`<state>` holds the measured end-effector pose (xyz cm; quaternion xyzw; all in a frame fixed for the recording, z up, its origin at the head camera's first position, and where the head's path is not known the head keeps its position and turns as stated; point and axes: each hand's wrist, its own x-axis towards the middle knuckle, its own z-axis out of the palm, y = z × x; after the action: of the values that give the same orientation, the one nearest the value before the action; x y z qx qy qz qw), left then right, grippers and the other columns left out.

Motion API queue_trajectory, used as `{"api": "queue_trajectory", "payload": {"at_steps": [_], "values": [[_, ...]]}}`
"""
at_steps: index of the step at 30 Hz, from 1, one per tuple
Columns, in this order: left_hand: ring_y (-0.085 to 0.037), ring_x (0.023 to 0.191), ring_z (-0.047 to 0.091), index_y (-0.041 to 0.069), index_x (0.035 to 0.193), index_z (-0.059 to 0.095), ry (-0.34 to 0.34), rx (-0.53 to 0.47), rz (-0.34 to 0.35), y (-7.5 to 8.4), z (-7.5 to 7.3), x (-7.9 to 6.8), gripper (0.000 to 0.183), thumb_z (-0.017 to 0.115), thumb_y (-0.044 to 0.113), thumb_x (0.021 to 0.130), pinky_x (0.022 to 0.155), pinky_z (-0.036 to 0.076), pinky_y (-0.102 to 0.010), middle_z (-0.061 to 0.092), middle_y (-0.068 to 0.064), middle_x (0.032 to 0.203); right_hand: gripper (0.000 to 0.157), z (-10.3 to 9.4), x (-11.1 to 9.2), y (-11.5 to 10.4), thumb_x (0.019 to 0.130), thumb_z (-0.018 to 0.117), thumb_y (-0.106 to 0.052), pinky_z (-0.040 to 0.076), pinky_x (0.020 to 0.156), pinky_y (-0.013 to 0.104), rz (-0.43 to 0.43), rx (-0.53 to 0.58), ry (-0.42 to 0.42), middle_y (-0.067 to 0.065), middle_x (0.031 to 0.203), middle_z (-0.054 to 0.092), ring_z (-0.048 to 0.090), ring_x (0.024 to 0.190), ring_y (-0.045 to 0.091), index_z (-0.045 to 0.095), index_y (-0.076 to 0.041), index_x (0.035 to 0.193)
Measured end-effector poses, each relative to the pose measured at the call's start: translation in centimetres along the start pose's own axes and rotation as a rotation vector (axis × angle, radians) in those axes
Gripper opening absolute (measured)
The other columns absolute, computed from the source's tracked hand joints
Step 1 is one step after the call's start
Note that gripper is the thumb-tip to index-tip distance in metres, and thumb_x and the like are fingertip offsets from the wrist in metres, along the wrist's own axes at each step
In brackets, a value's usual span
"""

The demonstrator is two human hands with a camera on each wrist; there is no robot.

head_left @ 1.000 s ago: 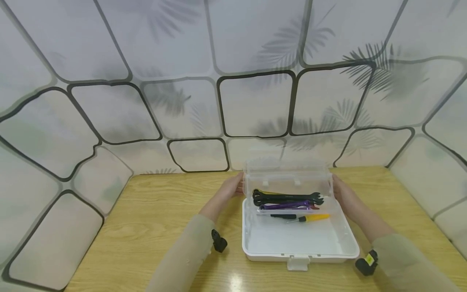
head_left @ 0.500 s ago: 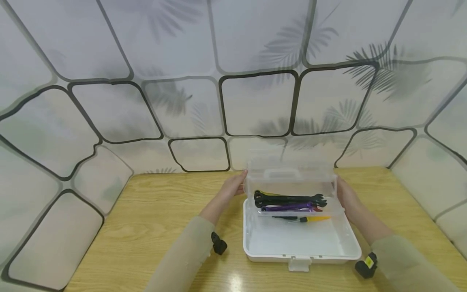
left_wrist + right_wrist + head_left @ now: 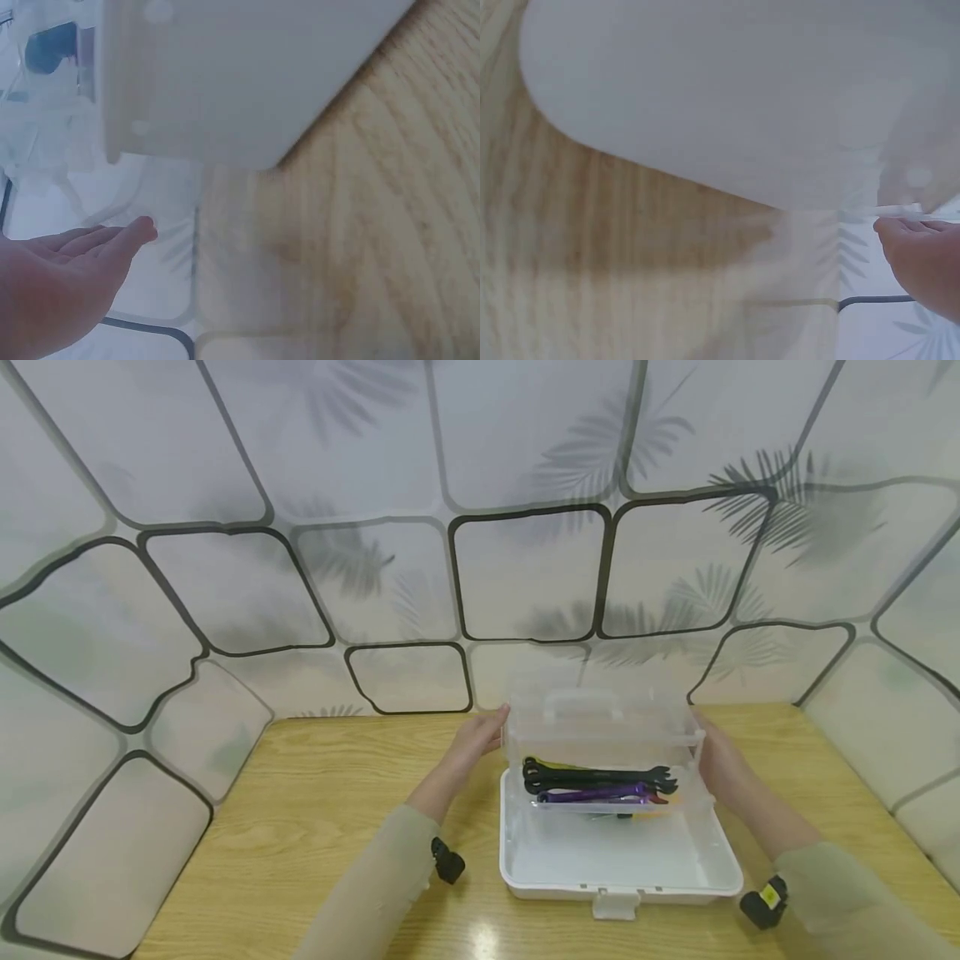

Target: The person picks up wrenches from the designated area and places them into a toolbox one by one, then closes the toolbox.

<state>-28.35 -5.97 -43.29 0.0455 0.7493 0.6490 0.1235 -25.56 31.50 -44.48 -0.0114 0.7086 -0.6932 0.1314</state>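
Note:
On the table stands a toolbox with a white base (image 3: 600, 864) and a clear lid (image 3: 645, 718) raised at the back. A translucent tray (image 3: 495, 807) is not separately distinct; through the plastic I see black wrenches (image 3: 592, 777) and a purple wrench (image 3: 588, 796). Below them, a yellow screwdriver handle (image 3: 654, 814) is mostly covered. My left hand (image 3: 472, 745) is at the lid's left side, its fingers extended in the left wrist view. At the lid's right side is my right hand (image 3: 723, 768); its fingertips meet the plastic edge in the right wrist view.
A white latch (image 3: 616, 906) hangs from the base's front edge. The wooden table (image 3: 322, 810) runs back to a patterned wall covering (image 3: 405, 677). Small black cameras (image 3: 447, 862) sit on both wrists.
The lid has tilted forward with both hands alongside it, and its handle has come into view. The tray of wrenches has shifted slightly towards me and covers more of the screwdriver.

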Motion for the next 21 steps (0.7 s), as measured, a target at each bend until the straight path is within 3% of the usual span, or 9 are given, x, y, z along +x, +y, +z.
{"api": "queue_trajectory", "payload": {"at_steps": [1, 2, 3, 4, 5, 12, 14, 19, 21], "values": [[-0.046, 0.144, 0.054, -0.012, 0.153, 0.044, 0.003, 0.005, 0.007, 0.3, -0.1, -0.1, 0.072, 0.047, 0.047, 0.111, 0.126, 0.038, -0.055, 0.051, -0.03, 0.156, 0.05, 0.0, -0.2, -0.3, 0.113, 0.022, -0.059, -0.004, 0.134, 0.061, -0.006, -0.023, 0.003, 0.001, 0.176, 0.016, -0.003, 0.166, 0.034, 0.037, -0.041, 0.158], [-0.046, 0.145, 0.053, -0.011, 0.154, 0.043, 0.004, 0.006, 0.014, 0.5, -0.2, -0.2, 0.073, 0.048, 0.047, 0.111, 0.126, 0.038, -0.055, 0.051, -0.03, 0.157, 0.061, 0.1, -0.4, -0.7, 0.113, 0.021, -0.058, -0.012, 0.131, 0.065, -0.003, -0.038, 0.004, 0.005, 0.18, 0.001, -0.017, 0.165, 0.036, 0.022, -0.031, 0.168], [-0.046, 0.144, 0.054, -0.012, 0.154, 0.043, 0.007, 0.005, 0.025, 0.8, -0.2, -0.2, 0.072, 0.048, 0.046, 0.112, 0.126, 0.038, -0.055, 0.052, -0.031, 0.156, 0.071, 0.1, -0.6, -1.0, 0.113, 0.02, -0.057, -0.014, 0.13, 0.065, -0.004, -0.046, 0.008, 0.012, 0.18, -0.008, -0.021, 0.163, 0.039, 0.009, -0.019, 0.172], [-0.046, 0.144, 0.054, -0.012, 0.153, 0.044, 0.005, 0.008, 0.043, 1.0, -0.4, -0.3, 0.07, 0.048, 0.045, 0.112, 0.124, 0.041, -0.054, 0.052, -0.031, 0.155, 0.079, 0.1, -0.7, -1.4, 0.113, 0.019, -0.057, -0.016, 0.129, 0.065, -0.003, -0.066, 0.016, 0.015, 0.177, -0.022, -0.025, 0.161, 0.043, -0.006, -0.009, 0.171], [-0.046, 0.143, 0.055, -0.012, 0.152, 0.045, 0.004, 0.013, 0.049, 1.2, -0.5, -0.3, 0.069, 0.048, 0.044, 0.112, 0.124, 0.042, -0.053, 0.053, -0.03, 0.155, 0.085, 0.2, -0.9, -1.7, 0.113, 0.019, -0.056, -0.018, 0.127, 0.067, -0.008, -0.088, 0.025, 0.018, 0.175, -0.024, -0.027, 0.159, 0.044, -0.016, 0.0, 0.166], [-0.044, 0.142, 0.057, -0.011, 0.15, 0.049, 0.005, 0.054, 0.079, 2.6, -0.8, -0.9, 0.065, 0.053, 0.04, 0.111, 0.121, 0.046, -0.051, 0.054, -0.029, 0.155, 0.084, -0.2, -1.5, -2.8, 0.114, 0.017, -0.054, -0.004, 0.131, 0.066, -0.026, -0.139, 0.008, 0.027, 0.174, -0.017, -0.008, 0.162, 0.049, -0.005, 0.009, 0.164], [-0.044, 0.141, 0.057, -0.011, 0.15, 0.049, 0.005, 0.062, 0.085, 2.8, -0.9, -1.2, 0.064, 0.054, 0.039, 0.111, 0.121, 0.046, -0.051, 0.054, -0.028, 0.156, 0.083, -0.4, -1.7, -2.9, 0.115, 0.019, -0.052, -0.008, 0.133, 0.056, -0.05, -0.142, -0.002, 0.026, 0.171, -0.024, -0.015, 0.158, 0.054, -0.005, 0.011, 0.163], [-0.046, 0.139, 0.059, -0.009, 0.15, 0.051, 0.016, 0.062, 0.086, 3.2, -1.0, -1.8, 0.06, 0.056, 0.036, 0.11, 0.123, 0.044, -0.053, 0.055, -0.027, 0.155, 0.081, -0.6, -2.0, -3.1, 0.116, 0.021, -0.047, -0.001, 0.134, 0.027, -0.091, -0.114, -0.004, 0.033, 0.168, -0.019, -0.014, 0.157, 0.052, -0.007, 0.014, 0.161], [-0.046, 0.137, 0.06, -0.008, 0.149, 0.053, 0.029, 0.05, 0.086, 3.4, -1.0, -2.1, 0.058, 0.057, 0.035, 0.109, 0.123, 0.043, -0.054, 0.057, -0.027, 0.153, 0.08, -0.6, -2.2, -3.1, 0.117, 0.023, -0.044, 0.005, 0.133, 0.023, -0.103, -0.097, -0.005, 0.036, 0.168, -0.015, -0.011, 0.158, 0.051, -0.009, 0.015, 0.161]]}}
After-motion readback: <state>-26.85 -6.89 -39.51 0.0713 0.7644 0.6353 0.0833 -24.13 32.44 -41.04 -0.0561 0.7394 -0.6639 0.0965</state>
